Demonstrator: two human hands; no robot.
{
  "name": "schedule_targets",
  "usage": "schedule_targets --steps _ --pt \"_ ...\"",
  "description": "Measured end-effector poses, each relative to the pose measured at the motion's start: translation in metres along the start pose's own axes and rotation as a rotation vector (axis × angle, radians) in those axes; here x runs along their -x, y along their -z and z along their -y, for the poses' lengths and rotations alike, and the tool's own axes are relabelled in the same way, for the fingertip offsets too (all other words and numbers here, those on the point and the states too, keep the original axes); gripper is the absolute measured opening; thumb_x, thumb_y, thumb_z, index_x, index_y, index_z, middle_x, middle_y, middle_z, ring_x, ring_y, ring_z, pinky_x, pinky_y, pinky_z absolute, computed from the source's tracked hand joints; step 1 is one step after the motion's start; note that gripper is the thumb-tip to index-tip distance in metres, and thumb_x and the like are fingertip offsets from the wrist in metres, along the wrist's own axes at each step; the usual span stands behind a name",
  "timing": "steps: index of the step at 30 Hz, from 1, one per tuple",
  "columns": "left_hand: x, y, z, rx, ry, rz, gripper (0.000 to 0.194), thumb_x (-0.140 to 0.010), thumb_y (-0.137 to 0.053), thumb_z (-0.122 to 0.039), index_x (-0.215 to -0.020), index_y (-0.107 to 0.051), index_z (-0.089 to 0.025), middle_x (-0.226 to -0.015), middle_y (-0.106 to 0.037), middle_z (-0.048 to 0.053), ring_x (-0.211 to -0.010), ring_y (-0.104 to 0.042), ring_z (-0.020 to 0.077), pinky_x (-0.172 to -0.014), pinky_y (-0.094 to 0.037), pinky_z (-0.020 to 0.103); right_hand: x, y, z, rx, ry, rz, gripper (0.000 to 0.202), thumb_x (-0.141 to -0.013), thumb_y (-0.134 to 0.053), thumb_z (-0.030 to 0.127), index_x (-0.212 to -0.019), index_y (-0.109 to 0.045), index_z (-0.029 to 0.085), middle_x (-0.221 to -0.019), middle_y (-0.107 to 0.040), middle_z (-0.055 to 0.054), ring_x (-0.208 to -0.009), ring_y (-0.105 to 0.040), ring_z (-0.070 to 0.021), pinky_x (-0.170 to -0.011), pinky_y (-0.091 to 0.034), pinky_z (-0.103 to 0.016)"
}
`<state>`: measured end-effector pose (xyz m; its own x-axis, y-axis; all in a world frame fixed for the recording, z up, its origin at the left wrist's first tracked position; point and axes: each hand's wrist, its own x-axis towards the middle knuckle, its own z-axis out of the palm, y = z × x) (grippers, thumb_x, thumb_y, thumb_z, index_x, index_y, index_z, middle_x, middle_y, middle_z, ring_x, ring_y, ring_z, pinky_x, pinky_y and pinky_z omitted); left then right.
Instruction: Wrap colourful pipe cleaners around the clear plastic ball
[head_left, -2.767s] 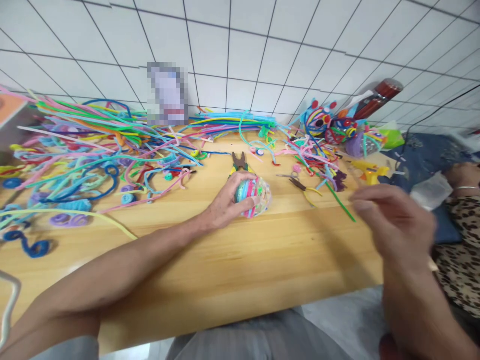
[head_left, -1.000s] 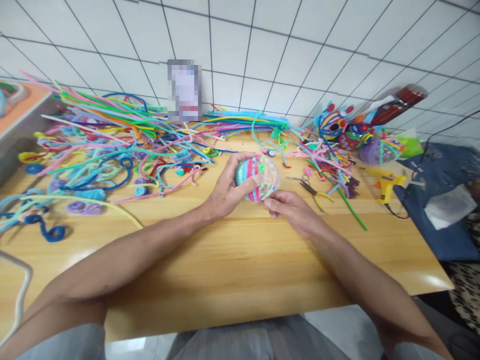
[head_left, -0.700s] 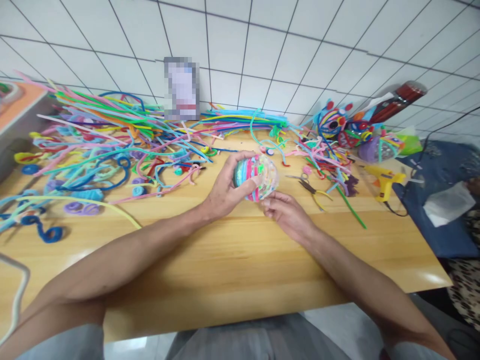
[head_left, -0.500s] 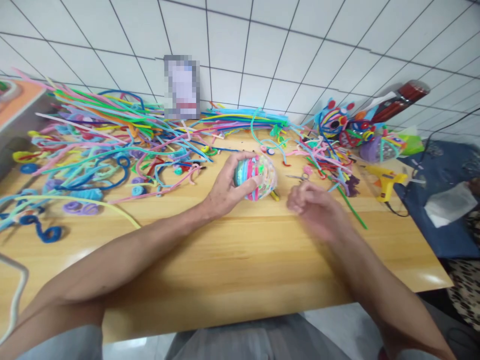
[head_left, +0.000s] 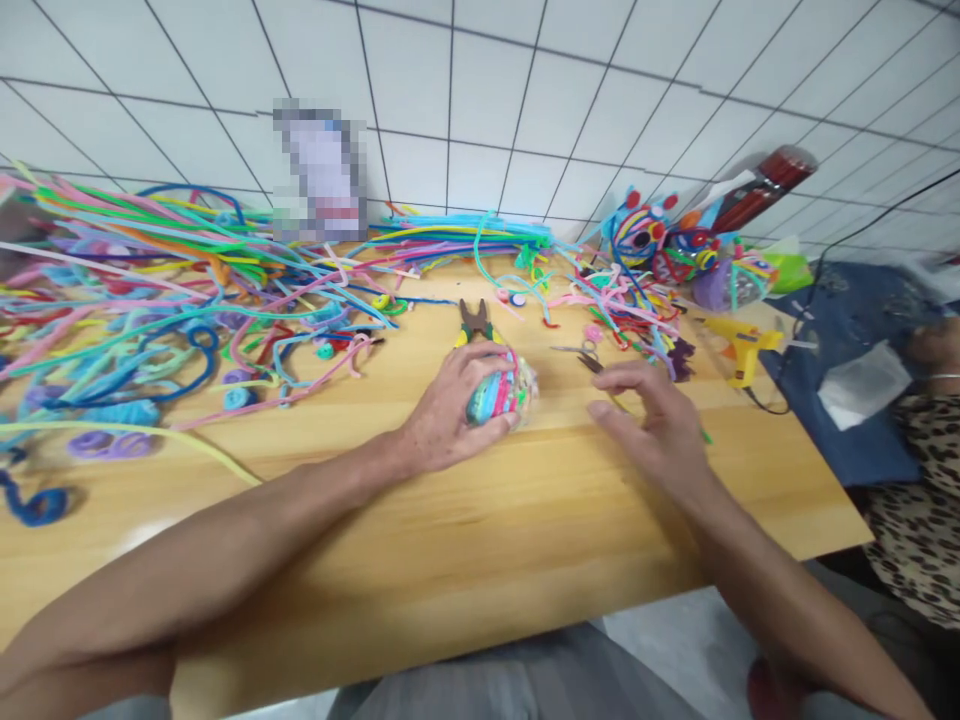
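Note:
My left hand [head_left: 454, 405] is wrapped over a small ball [head_left: 491, 398] banded with blue, teal and pink pipe cleaners, its right end clear with bits of colour. The ball is low over the wooden table. Just behind that hand lie pliers [head_left: 474, 318] with dark open jaws and yellow-green handles, partly hidden by my fingers. My right hand [head_left: 649, 410] curls around the yellow handle of a second, smaller pair of pliers [head_left: 591, 363], whose dark tip points up-left. Thumb and forefinger stand apart there, and most of the handle is hidden. Small scissors [head_left: 574, 350] lie beside the tip.
Piles of coloured pipe cleaners [head_left: 165, 275] cover the left and back of the table [head_left: 480, 540]. A yellow glue gun [head_left: 742, 350] lies at the right, with finished ornaments [head_left: 637, 235] behind it. A person in a leopard-print garment [head_left: 915, 500] is at the right edge.
The view has shifted to the right. My left hand has lowered the ball toward me and turned over it, uncovering the pliers behind. My right hand's fingers have spread from a fist, showing the smaller pliers.

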<state>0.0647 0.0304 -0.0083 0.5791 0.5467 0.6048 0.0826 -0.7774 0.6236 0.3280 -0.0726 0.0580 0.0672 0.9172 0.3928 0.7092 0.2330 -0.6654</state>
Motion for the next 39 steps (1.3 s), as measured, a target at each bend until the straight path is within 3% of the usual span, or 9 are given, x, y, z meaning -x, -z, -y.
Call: schedule_targets --steps 4,9,16,23,34,39 --pt "-0.001 0.002 -0.002 -0.007 -0.024 0.017 0.056 -0.097 -0.07 -0.035 -0.147 -0.047 -0.027 -0.147 -0.057 0.017 -0.139 -0.056 0.0333 -0.115 -0.048 0.054 -0.015 -0.041 0.026 -0.091 0.132 0.108 0.026 -0.092 -0.076 0.031 -0.116 -0.068 0.03 -0.12 -0.072 -0.007 -0.112 -0.067 -0.0282 -0.097 -0.054 -0.045" --pt "-0.001 0.001 0.0 0.01 -0.04 -0.003 0.055 -0.097 -0.068 -0.036 -0.147 -0.048 -0.026 -0.147 -0.057 0.018 -0.139 -0.056 0.0334 -0.116 -0.048 0.055 -0.021 -0.067 0.025 -0.135 0.123 0.115 0.032 -0.091 -0.071 0.028 -0.123 -0.064 0.028 -0.126 -0.067 -0.008 -0.12 -0.064 -0.0286 -0.104 -0.052 -0.047" --pt "-0.002 -0.002 0.002 0.021 -0.018 -0.01 0.057 -0.096 -0.07 -0.035 -0.147 -0.047 -0.027 -0.148 -0.057 0.017 -0.14 -0.056 0.0338 -0.116 -0.048 0.056 -0.023 -0.07 0.017 -0.27 0.019 0.158 0.031 -0.094 -0.073 0.036 -0.123 -0.064 0.029 -0.129 -0.066 -0.008 -0.121 -0.062 -0.0277 -0.102 -0.052 -0.045" --pt "-0.001 0.0 0.005 0.037 -0.01 0.027 0.074 -0.09 -0.078 -0.039 -0.153 -0.042 -0.028 -0.152 -0.052 0.019 -0.146 -0.051 0.0373 -0.119 -0.045 0.062 -0.025 -0.075 0.012 -0.29 0.021 0.121 0.03 -0.095 -0.074 0.041 -0.122 -0.066 0.03 -0.125 -0.068 -0.007 -0.12 -0.063 -0.0275 -0.1 -0.051 -0.043" --pt "-0.002 0.001 0.007 0.051 -0.034 0.034 0.066 -0.097 -0.072 -0.037 -0.155 -0.042 -0.028 -0.152 -0.052 0.019 -0.145 -0.051 0.0359 -0.119 -0.046 0.06 -0.024 -0.076 0.015 -0.353 -0.047 0.144 0.036 -0.087 -0.071 0.028 -0.122 -0.064 0.028 -0.131 -0.065 -0.007 -0.124 -0.062 -0.0277 -0.106 -0.05 -0.044" --pt "-0.003 0.003 0.012 0.028 -0.059 0.088 0.087 -0.087 -0.083 -0.045 -0.158 -0.036 -0.028 -0.155 -0.048 0.021 -0.148 -0.049 0.0395 -0.12 -0.046 0.064 -0.025 -0.079 0.015 -0.354 -0.103 0.121 0.039 -0.083 -0.068 0.026 -0.122 -0.063 0.028 -0.128 -0.067 -0.006 -0.122 -0.061 -0.0272 -0.106 -0.049 -0.044"
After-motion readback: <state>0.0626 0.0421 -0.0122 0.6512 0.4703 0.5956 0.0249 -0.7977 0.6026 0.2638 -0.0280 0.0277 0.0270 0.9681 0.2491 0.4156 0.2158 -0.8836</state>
